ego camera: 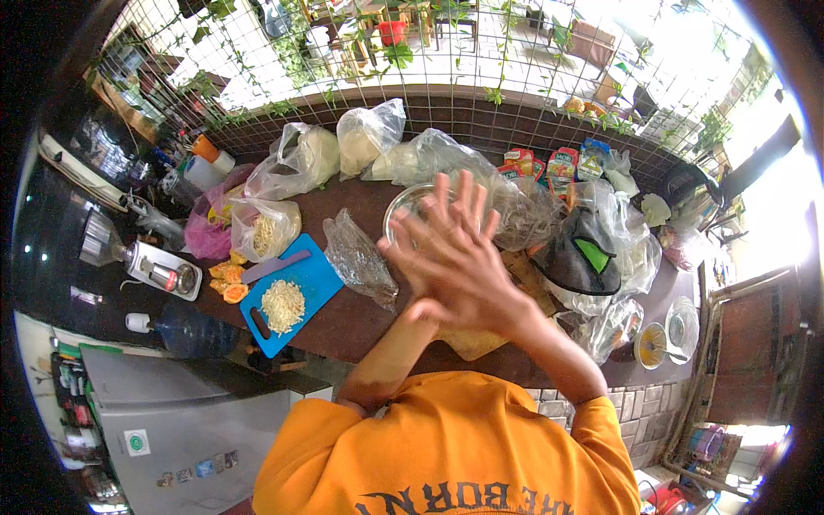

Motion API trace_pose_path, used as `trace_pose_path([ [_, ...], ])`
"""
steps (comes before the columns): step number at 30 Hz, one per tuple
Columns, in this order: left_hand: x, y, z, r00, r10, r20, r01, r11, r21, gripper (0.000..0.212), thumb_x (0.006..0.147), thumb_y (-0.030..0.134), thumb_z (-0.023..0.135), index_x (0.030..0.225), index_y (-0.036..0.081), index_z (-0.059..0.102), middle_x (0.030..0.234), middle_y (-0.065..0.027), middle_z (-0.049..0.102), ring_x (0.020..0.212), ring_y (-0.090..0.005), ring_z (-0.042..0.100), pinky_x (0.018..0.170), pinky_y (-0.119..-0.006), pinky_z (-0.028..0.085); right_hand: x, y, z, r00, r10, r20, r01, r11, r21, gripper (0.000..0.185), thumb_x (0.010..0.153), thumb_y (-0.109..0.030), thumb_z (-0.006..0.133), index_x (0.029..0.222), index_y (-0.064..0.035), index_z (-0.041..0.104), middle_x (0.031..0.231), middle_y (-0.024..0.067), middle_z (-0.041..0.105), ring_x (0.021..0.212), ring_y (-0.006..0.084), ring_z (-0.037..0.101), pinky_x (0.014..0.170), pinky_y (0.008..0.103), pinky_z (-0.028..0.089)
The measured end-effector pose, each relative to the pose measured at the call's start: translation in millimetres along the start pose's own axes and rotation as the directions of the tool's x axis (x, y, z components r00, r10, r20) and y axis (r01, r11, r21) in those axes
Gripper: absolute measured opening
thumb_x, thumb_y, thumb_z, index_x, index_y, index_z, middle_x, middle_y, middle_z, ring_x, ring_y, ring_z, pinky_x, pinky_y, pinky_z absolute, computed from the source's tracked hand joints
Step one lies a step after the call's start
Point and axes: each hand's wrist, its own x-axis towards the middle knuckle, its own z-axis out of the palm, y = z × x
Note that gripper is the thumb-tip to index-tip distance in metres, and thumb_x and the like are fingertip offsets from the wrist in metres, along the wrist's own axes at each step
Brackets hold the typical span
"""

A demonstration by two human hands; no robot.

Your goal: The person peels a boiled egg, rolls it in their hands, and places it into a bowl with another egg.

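My right hand (460, 277) lies across my left hand (467, 201), palm toward palm, above a clear glass bowl (388, 222). Both hands are blurred, with fingers extended and spread. Whatever is between the palms is hidden, and the hands cover most of the bowl. Below them, toward my body, part of a wooden board (473, 342) shows. A crumpled clear plastic bag (360, 257) lies left of my hands. Further left, a blue cutting board (325, 280) carries a pile of chopped pale pieces (283, 306) and a knife with a purplish-grey blade (278, 266).
Filled plastic bags (370, 138) line the back beneath a wire mesh. Left are bean sprouts in a bag (264, 232), cut orange pieces (228, 281) and a white kitchen scale (164, 270). Right are a black-and-green cloth item (582, 254) and a bowl of yellow liquid (649, 344) with a spoon.
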Motion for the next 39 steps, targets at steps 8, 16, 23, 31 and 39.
trace_pose_path([
  [8, -10, 10, -9, 0.999, -0.031, -0.034, 0.007, 0.845, -0.535, 0.104, 0.087, 0.091, 0.031, 0.168, 0.031, 0.005, 0.175, -0.0052, 0.000, 0.160, -0.0331, 0.005, 0.127, -0.057, 0.011, -6, 1, 6, 0.999, 0.017, -0.032, -0.015, 0.997, 0.074, 0.086, 0.092, -0.081, 0.036, 0.160, -0.0278, 0.041, 0.170, 0.0100, 0.029, 0.157, 0.0405, 0.019, 0.125, 0.0611, 0.010],
  [16, -13, 21, 1, 0.989, -0.010, -0.146, 0.004, 0.999, -0.039, 0.096, 0.093, 0.085, 0.030, 0.167, 0.032, 0.002, 0.175, -0.0047, 0.003, 0.160, -0.0320, 0.008, 0.128, -0.054, 0.010, -8, 13, 14, 0.995, 0.100, -0.025, -0.100, 0.994, -0.032, 0.087, 0.093, -0.081, 0.034, 0.159, -0.0254, 0.043, 0.168, 0.0128, 0.030, 0.156, 0.0411, 0.021, 0.126, 0.0585, 0.012],
  [23, -36, -23, 7, 0.988, -0.156, -0.018, 0.146, 0.954, -0.262, 0.106, 0.087, 0.092, 0.029, 0.168, 0.027, 0.004, 0.175, -0.0071, 0.001, 0.160, -0.0395, 0.004, 0.126, -0.060, 0.011, 0, 9, 7, 0.990, 0.123, -0.070, -0.123, 0.992, 0.008, 0.084, 0.094, -0.079, 0.035, 0.159, -0.0261, 0.043, 0.168, 0.0131, 0.031, 0.156, 0.0416, 0.023, 0.125, 0.0606, 0.016],
  [31, -15, 12, 9, 0.990, 0.044, -0.135, -0.043, 0.999, 0.013, 0.105, 0.088, 0.091, 0.026, 0.168, 0.025, 0.006, 0.175, -0.0071, 0.003, 0.160, -0.0341, 0.003, 0.128, -0.056, 0.006, 4, -21, -2, 0.996, -0.016, -0.085, 0.022, 0.997, 0.075, 0.084, 0.094, -0.083, 0.027, 0.155, -0.0288, 0.049, 0.168, 0.0119, 0.031, 0.157, 0.0406, 0.019, 0.126, 0.0590, 0.012],
  [39, -9, 12, 34, 0.975, 0.224, -0.001, -0.213, 0.930, 0.301, 0.114, 0.088, 0.092, 0.021, 0.167, 0.015, -0.003, 0.174, -0.0161, -0.004, 0.160, -0.0337, -0.003, 0.127, -0.053, -0.004, -6, -30, 11, 0.903, 0.094, -0.420, 0.090, 0.913, 0.398, 0.086, 0.099, -0.076, 0.025, 0.158, -0.0163, 0.044, 0.169, 0.0194, 0.025, 0.157, 0.0451, 0.016, 0.125, 0.0618, 0.009],
])
